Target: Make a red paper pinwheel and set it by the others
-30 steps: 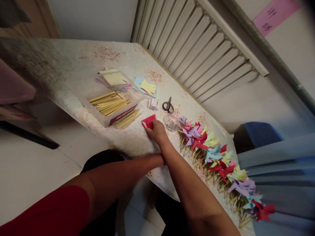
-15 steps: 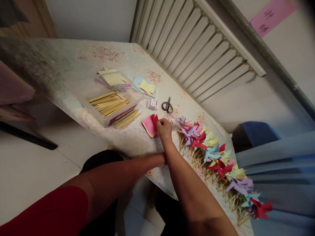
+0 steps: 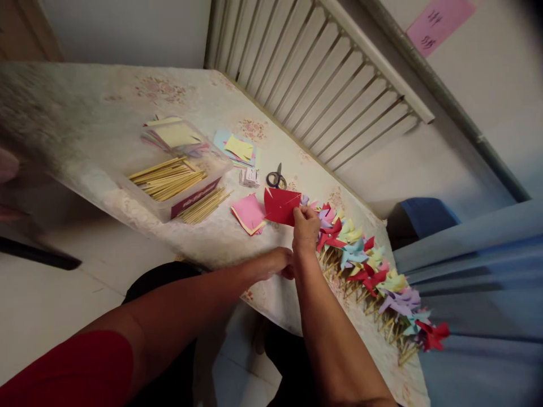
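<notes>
A red paper square with slits cut in from its corners is pinched at its right edge by my right hand. Just left of it, a stack of pink and yellow paper squares lies on the table. My left hand is closed low over the table, near my right wrist; its fingertips are partly hidden, and I cannot make out what they hold. Finished paper pinwheels on sticks lie in a long row to the right of my right hand.
A clear plastic box holds wooden sticks and cut paper, with a bundle of sticks alongside. Beyond my hands are scissors, a small white box and more paper squares. A radiator borders the table.
My right hand has lifted the red paper square off the pink stack and moved it to the right. The left hand shows more beside the right wrist. The view has shifted slightly.
</notes>
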A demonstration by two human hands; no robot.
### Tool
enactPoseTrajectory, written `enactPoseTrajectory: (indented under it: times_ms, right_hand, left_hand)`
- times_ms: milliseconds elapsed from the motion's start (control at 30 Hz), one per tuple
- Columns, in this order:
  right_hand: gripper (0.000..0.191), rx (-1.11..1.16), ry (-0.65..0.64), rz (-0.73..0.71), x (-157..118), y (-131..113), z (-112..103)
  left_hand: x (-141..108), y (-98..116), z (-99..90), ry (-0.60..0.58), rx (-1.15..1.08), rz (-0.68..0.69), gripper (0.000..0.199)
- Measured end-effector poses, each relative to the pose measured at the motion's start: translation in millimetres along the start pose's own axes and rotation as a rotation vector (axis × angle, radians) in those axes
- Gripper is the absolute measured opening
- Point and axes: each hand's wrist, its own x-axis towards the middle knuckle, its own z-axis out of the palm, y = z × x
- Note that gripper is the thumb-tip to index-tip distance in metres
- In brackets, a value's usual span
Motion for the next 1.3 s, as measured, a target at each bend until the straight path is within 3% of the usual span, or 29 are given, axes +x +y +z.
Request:
enactPoseTrajectory:
  times_ms: [67, 267, 467, 700, 867, 1000, 1133, 1300]
  right_hand:
    - [0.02, 0.004, 0.037, 0.006, -4, -2, -15]
    - [0.022, -0.073, 0.145, -0.1, -30, -1, -57]
    - [0.022, -0.233, 0.183, -0.248, -76, 21, -89]
    - [0.022, -0.311, -0.151, -0.365, -145, 70, -113]
    - [0.025, -0.368, -0.272, -0.366, -176, 85, -126]
    - [0.039, -0.364, -0.284, -0.366, -181, 83, -133]
    - [0.046, -0.431, -0.28, -0.364, -174, 78, -126]
    - [0.051, -0.664, -0.481, -0.407, -168, 82, -102]
  left_hand:
    - [1, -2, -6.4, -0.063, -0.029, -0.031, 0.017]
    - [5, 3, -24.3, -0.045, -0.083, -0.053, 0.006]
    - [15, 6, -34.3, 0.097, -0.145, 0.01, 0.006]
    - [22, 5, -35.0, 0.304, 0.065, 0.219, 0.005]
    - [32, 1, -40.4, 0.379, 0.372, 0.317, 0.011]
    - [34, 0, -41.1, 0.408, 0.566, 0.386, 0.015]
    - [30, 2, -37.6, 0.425, 0.704, 0.437, 0.016]
    - [27, 4, -34.4, 0.418, 0.679, 0.43, 0.018]
